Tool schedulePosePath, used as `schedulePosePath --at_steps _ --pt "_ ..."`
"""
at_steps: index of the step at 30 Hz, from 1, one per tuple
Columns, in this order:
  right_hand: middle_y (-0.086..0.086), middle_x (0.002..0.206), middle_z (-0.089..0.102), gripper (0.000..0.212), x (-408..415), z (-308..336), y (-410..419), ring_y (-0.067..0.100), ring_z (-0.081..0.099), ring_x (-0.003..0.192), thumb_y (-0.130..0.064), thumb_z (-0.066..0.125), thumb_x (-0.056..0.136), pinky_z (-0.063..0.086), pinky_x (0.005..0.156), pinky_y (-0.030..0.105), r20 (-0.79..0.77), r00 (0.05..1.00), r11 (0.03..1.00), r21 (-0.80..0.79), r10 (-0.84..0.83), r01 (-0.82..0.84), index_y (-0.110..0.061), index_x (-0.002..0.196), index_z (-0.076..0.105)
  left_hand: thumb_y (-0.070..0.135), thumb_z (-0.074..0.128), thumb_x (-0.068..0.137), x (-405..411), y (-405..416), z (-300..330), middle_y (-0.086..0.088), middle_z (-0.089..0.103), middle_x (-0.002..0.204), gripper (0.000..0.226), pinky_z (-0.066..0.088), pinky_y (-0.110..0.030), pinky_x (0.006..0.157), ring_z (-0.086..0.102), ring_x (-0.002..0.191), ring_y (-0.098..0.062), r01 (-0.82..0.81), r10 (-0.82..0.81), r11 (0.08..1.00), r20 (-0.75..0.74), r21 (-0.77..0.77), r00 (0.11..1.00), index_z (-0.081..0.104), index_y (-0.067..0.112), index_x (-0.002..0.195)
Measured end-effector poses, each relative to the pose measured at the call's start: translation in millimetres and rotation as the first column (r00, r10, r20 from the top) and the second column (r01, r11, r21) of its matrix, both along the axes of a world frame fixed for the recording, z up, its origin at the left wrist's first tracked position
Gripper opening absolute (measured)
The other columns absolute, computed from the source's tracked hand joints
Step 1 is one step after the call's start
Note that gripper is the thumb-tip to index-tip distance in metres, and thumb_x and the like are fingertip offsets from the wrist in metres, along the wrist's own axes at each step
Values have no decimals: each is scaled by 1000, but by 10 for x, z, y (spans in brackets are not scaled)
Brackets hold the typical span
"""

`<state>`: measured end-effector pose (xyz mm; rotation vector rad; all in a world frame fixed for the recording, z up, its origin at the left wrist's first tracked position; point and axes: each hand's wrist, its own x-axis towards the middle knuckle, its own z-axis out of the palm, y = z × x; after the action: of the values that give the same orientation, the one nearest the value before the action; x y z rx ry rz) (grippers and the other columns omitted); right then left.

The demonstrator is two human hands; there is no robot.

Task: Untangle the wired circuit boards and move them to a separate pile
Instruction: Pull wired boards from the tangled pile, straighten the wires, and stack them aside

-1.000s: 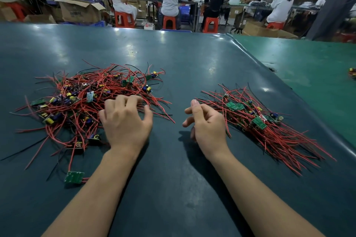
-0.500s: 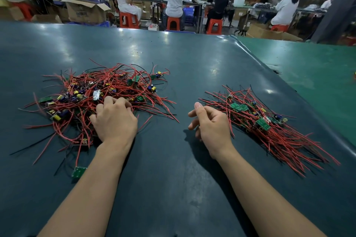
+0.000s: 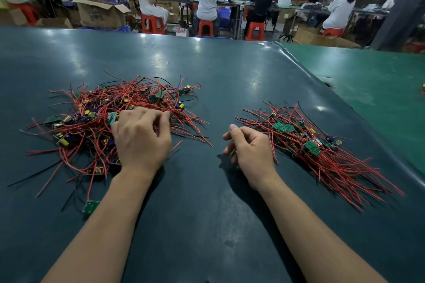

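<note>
On the dark surface [image 3: 211, 80], the left hand [image 3: 141, 138] rests on the tangled pile [image 3: 110, 119], fingers curled, perhaps pinching wires. Nearer the sorted pile [image 3: 322, 151], the right hand [image 3: 250, 149] hangs loosely curled, empty.

- No text, label, brand or number can be read anywhere.
- The cardboard box [image 3: 101, 12] beyond the counter carries dark print on its side, too blurred to make out.
- The green circuit boards [image 3: 284, 127] show no markings clear enough to read.
</note>
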<state>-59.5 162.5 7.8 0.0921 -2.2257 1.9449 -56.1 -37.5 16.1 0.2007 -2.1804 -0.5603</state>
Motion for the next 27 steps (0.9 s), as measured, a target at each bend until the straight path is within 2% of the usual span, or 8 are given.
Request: schedulePosePath --at_steps 1,3,6,9,15,19,22,27 --pt "3 53 63 33 -2 -3 5 18 46 42 -29 54 100 36 45 24 2 1000 1000 3 4 -4 -13 73 67 29 58 92 -22 -35 -12 -9 62 113 22 33 -42 90 46 113 -33 -109 109 994 59 4 992 68 14 105" --pt "3 54 63 33 -3 -9 11 17 47 41 -30 54 99 37 42 23 3 1000 1000 9 8 -8 -13 74 67 23 58 89 -45 -129 -15 -15 48 135 39 31 -48 100 36 128 -35 -275 263 960 163 55 951 55 11 126" --pt "3 54 64 33 -11 -17 17 16 47 41 -31 54 99 37 41 21 10 1000 1000 1 14 -14 -14 74 67 17 56 90 -57 -216 -2 -18 39 147 50 28 -51 109 35 134 -37 -307 267 946 288 103 920 46 5 137" --pt "3 54 64 32 -16 -24 24 15 47 40 -30 54 99 36 40 21 11 1000 1000 -10 23 -23 -15 74 67 13 56 89 -81 -246 -28 -17 53 136 43 31 -50 103 42 126 -38 -314 296 949 346 -4 891 56 9 131" --pt "2 53 64 32 -21 -20 18 15 46 40 -29 55 99 36 40 21 8 1000 1000 -6 26 -26 -17 72 67 19 63 86 -77 -195 -48 -13 68 105 24 37 -48 87 54 102 -38 -258 265 964 275 -61 924 69 16 110" --pt "1 53 64 32 -16 -20 6 15 46 39 -28 55 99 36 40 21 4 1000 1000 8 28 -28 -17 71 66 25 67 84 -113 -53 -79 -8 63 115 29 34 -45 90 45 113 -35 -83 111 988 234 -130 966 70 17 112" --pt "1 53 63 32 -15 -23 6 15 46 39 -28 55 99 35 40 21 15 999 1000 -11 29 -29 -17 71 66 28 66 87 -168 -57 -96 -4 63 120 35 31 -45 91 40 116 -32 -100 162 977 349 -189 923 66 21 121" --pt "1 53 63 32 -23 -26 5 14 46 39 -28 56 98 36 40 20 9 1000 1000 -7 28 -28 -19 69 66 42 70 85 -127 -32 -88 -6 68 105 30 30 -45 84 44 106 -32 -132 183 976 317 -175 931 69 19 105"
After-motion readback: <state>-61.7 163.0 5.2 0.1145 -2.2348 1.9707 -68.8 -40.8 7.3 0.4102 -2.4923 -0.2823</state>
